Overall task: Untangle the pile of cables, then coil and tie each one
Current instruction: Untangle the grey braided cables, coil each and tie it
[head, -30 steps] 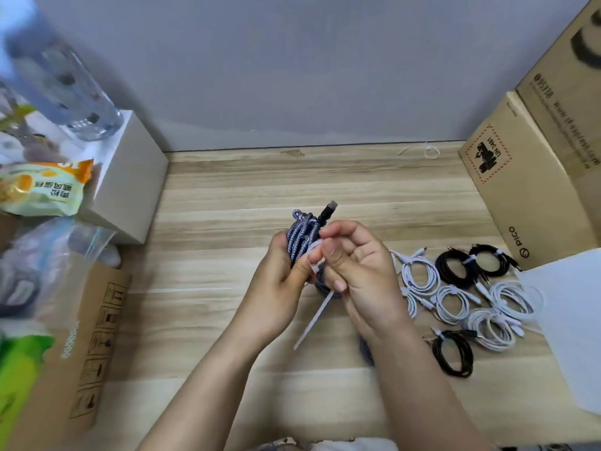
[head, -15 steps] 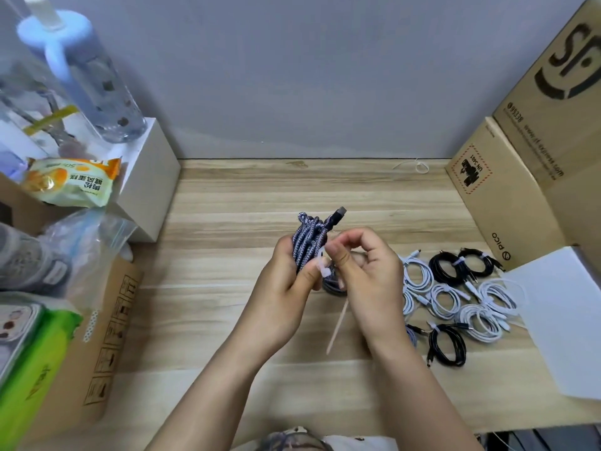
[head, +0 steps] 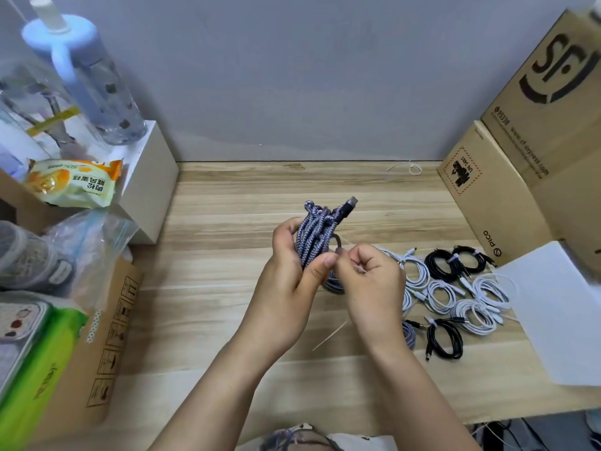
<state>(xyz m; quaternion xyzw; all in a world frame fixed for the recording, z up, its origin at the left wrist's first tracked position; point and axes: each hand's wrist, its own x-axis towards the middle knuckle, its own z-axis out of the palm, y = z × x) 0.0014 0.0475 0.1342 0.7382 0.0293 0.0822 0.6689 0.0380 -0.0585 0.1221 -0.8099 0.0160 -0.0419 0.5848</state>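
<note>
My left hand (head: 287, 278) grips a coiled blue-and-white braided cable (head: 317, 236) upright above the wooden table (head: 211, 288); its dark plug (head: 349, 205) sticks up at the top. My right hand (head: 370, 281) sits just right of the bundle with fingers curled, pinching a thin white tie (head: 330, 335) whose loose tail hangs down below the hands. To the right lie several tied white coils (head: 471, 304) and black coils (head: 445, 340).
Cardboard boxes (head: 507, 190) stand at the right, with a white sheet (head: 562, 320) in front. At the left are a white box (head: 149, 177), a water bottle (head: 94, 89), snack packets, a plastic bag and a cardboard box (head: 97, 346). A spare tie (head: 409, 167) lies by the wall.
My right hand has dropped from the top of the bundle to its right side, drawing the white tie along. The camera view has tilted, and the left hand keeps its grip.
</note>
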